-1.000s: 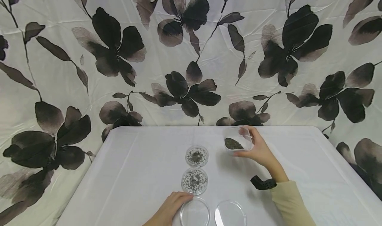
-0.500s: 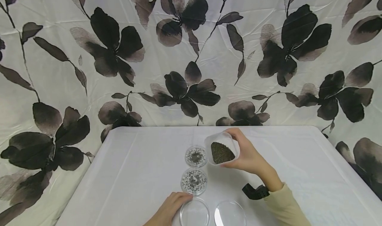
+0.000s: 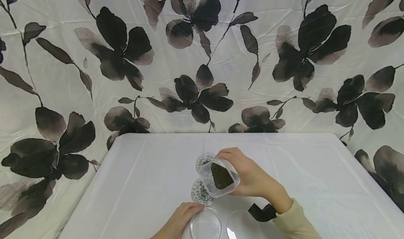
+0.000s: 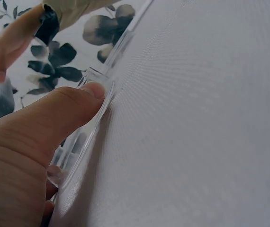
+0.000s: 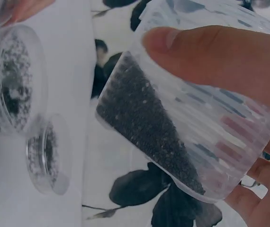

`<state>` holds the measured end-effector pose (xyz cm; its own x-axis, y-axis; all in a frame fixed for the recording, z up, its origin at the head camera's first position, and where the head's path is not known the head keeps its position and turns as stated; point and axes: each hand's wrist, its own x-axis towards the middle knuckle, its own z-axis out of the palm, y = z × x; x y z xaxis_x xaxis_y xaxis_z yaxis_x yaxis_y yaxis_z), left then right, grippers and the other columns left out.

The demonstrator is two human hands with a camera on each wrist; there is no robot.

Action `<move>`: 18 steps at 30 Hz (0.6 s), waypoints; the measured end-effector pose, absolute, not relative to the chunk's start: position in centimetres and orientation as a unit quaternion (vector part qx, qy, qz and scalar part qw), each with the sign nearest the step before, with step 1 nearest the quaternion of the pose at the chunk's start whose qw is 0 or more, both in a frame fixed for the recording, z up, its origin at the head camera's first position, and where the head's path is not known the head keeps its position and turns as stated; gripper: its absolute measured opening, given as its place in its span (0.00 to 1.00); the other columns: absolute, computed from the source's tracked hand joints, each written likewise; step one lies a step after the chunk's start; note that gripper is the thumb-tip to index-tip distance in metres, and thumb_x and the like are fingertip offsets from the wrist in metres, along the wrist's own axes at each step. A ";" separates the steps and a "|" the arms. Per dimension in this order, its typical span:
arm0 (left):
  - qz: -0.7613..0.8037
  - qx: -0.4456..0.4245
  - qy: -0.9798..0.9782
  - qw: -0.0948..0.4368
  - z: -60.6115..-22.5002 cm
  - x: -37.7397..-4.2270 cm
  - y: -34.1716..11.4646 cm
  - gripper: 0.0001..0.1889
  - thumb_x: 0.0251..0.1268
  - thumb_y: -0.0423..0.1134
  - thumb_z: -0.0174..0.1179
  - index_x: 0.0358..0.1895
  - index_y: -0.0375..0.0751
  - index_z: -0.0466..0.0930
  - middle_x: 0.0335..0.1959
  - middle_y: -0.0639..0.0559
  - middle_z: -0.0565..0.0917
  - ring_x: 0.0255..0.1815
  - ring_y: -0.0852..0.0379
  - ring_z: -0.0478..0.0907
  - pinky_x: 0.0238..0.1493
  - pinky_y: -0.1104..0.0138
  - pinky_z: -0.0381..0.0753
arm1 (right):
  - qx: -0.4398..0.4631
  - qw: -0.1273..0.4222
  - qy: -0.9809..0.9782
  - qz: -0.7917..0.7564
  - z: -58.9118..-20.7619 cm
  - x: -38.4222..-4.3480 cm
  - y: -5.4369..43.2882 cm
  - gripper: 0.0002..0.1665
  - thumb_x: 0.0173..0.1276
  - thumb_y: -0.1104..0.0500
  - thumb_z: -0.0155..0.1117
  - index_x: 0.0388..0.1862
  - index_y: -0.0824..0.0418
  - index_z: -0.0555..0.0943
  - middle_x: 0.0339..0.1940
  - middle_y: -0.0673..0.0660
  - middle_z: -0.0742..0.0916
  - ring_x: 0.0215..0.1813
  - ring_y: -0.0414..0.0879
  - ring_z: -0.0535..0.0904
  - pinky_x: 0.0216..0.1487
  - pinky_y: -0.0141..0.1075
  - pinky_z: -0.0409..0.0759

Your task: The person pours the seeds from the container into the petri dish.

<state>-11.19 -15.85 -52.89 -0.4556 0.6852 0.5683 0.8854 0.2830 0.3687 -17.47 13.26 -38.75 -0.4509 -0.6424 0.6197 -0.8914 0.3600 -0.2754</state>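
Note:
My right hand grips a clear plastic container, its thumb across one side. Dark granules lie slanted inside the tilted container, which overlaps two petri dishes in the head view. The farther petri dish and the nearer petri dish both hold dark and white specks. My left hand holds an empty clear petri dish at the front; its thumb presses the rim in the left wrist view, with the other fingers partly hidden.
A second empty clear round dish lies right of the held one. White cloth covers the table, and a floral curtain hangs behind its far edge. A black wrist strap sits on the right forearm.
The right hand has brought the container left and nearer, from right of the dishes to over them, tilting it so the granules slide along its side. My left hand stays in place.

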 end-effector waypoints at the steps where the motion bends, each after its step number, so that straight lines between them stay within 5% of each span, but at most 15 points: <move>1: -0.331 -0.500 -0.786 0.152 -52.9 -11.2 -15.8 0.48 0.50 0.62 0.72 0.67 0.30 0.69 0.61 0.47 0.73 0.57 0.56 0.70 0.52 0.59 0.77 | 0.483 0.206 -0.799 0.292 -38.7 -17.3 13.1 0.53 0.37 0.55 0.85 0.65 0.60 0.70 0.62 0.52 0.75 0.64 0.46 0.70 0.64 0.38 0.73; 18: -0.342 -0.499 -0.784 0.139 -52.8 -11.2 -15.8 0.47 0.56 0.66 0.65 0.67 0.30 0.68 0.62 0.46 0.72 0.58 0.55 0.69 0.52 0.60 0.77 | 0.532 0.168 -0.787 0.264 -38.4 -15.8 11.6 0.59 0.24 0.71 0.76 0.65 0.52 0.71 0.61 0.50 0.74 0.63 0.46 0.68 0.55 0.37 0.79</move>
